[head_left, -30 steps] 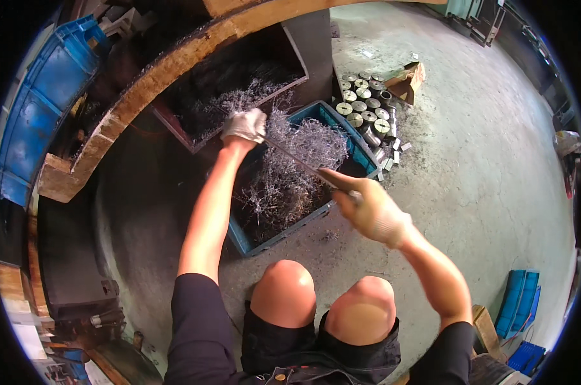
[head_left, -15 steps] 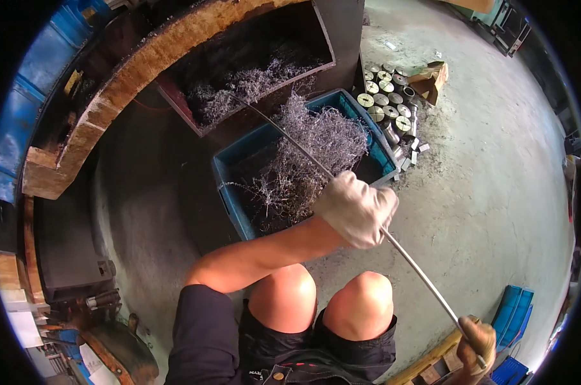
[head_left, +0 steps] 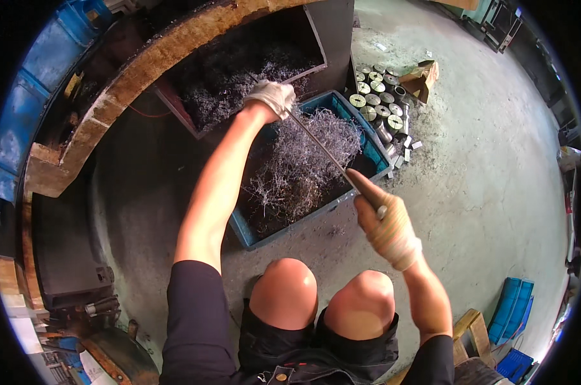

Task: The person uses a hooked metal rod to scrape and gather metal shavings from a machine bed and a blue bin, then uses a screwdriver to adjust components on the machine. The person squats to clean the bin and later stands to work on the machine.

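My left hand [head_left: 271, 98], in a white work glove, is closed around a long thin metal rod [head_left: 321, 144] by the dark metal bin's [head_left: 191, 115] front edge. My right hand [head_left: 387, 224], in a white glove with brown, stained fingers, grips the rod's near end, with the tip poking out of the fist. The rod slants over a tangled heap of metal shavings [head_left: 310, 154] in a blue plastic crate [head_left: 290, 227]. More shavings [head_left: 207, 99] lie inside the dark bin. My left hand hides the rod's far end.
Several round metal parts [head_left: 374, 99] stand on the floor right of the crate, beside a torn cardboard box [head_left: 421, 80]. A rusty curved machine edge [head_left: 111, 96] arches on the left. Blue crates [head_left: 510, 308] and a wooden frame [head_left: 473, 333] are at the lower right.
Both hands have moved forward and away from me, pushing the rod toward the dark bin. My left hand has gone from the crate's near side to the bin's edge. My right hand has risen from the lower right.
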Demonstrator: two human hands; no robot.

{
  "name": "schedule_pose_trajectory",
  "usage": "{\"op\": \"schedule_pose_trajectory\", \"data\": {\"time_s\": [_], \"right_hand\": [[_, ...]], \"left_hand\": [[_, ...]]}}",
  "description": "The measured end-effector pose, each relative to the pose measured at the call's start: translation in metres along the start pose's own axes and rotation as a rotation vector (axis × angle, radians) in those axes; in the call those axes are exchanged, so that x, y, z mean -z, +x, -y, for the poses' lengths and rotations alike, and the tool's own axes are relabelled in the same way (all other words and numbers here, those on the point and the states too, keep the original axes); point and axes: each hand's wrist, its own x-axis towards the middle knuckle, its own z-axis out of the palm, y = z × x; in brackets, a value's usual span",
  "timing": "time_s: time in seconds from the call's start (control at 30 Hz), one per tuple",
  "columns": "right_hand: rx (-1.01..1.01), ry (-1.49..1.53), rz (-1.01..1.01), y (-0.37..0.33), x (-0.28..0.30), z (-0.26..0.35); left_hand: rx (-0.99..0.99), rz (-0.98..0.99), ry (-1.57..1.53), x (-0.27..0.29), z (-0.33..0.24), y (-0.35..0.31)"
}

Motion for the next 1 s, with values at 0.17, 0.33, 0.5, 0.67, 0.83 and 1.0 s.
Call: {"op": "schedule_pose_trajectory", "data": {"time_s": [0.17, 0.33, 0.5, 0.67, 0.83, 1.0], "right_hand": [[-0.342, 0.030, 0.109, -0.038, 0.081, 0.054], [-0.295, -0.280, -0.042, -0.128, 0.130, 0.081], [-0.256, -0.601, 0.068, -0.202, 0.153, 0.092], [-0.040, -0.815, -0.125, -0.233, 0.153, 0.036], [-0.052, -0.226, -0.177, -0.150, 0.104, 0.008], [0.022, -0.322, -0.137, -0.034, 0.045, 0.003]], "left_hand": [[0.020, -0.283, -0.086, -0.008, -0.069, -0.038], [-0.208, -0.287, -0.258, 0.010, -0.156, -0.059], [-0.515, -0.421, -0.218, 0.037, -0.193, -0.092], [-0.625, -0.453, -0.219, 0.036, -0.194, -0.095], [-0.525, -0.332, 0.050, 0.037, -0.135, -0.041], [-0.158, -0.075, 0.042, -0.012, -0.058, 0.031]]}}
